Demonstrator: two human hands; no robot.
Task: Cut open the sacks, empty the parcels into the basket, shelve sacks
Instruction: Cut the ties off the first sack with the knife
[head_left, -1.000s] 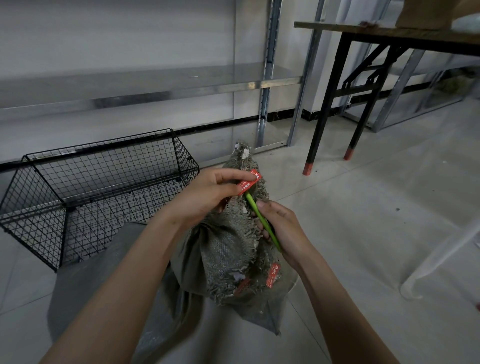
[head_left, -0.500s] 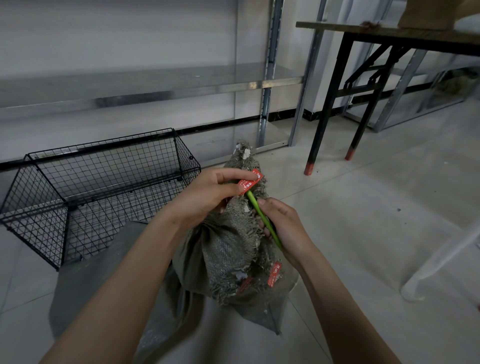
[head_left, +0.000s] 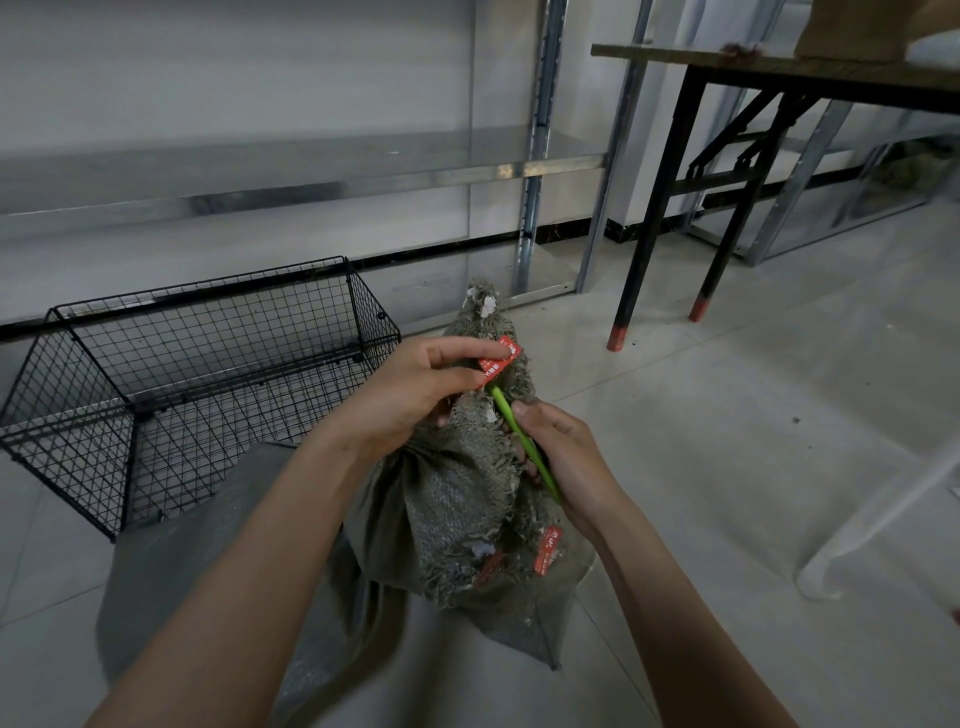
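Two hands work at one sack (head_left: 457, 499) in the middle of the floor. The sack is grey-green and rough, and it stands up with its tied top (head_left: 483, 312) poking above the hands. Its cut edges are frayed and hang in ragged strips. The left hand (head_left: 415, 400) pinches a red tag (head_left: 498, 361) near the top between thumb and fingers. The right hand (head_left: 566, 462) is curled tight around a thin green tool (head_left: 524, 441). The tool slants up from that hand, and its tip sits right under the red tag, against the sack. I cannot tell what kind of blade it has. More red tags (head_left: 548, 553) hang lower on the sack.

A flat grey sheet (head_left: 171, 561) lies on the floor under the sack and sticks out to the left, and its far edge reaches the basket (head_left: 182, 374). The basket is black wire and sits on the floor to the left of the sack, with nothing in it. Behind it runs a long metal shelf (head_left: 311, 171) along the wall. A black table (head_left: 779, 67) stands to the right, and its legs have red feet. The pale floor (head_left: 727, 467) between the sack and the table is open. A white bar (head_left: 872, 509) slants in at the far right edge.
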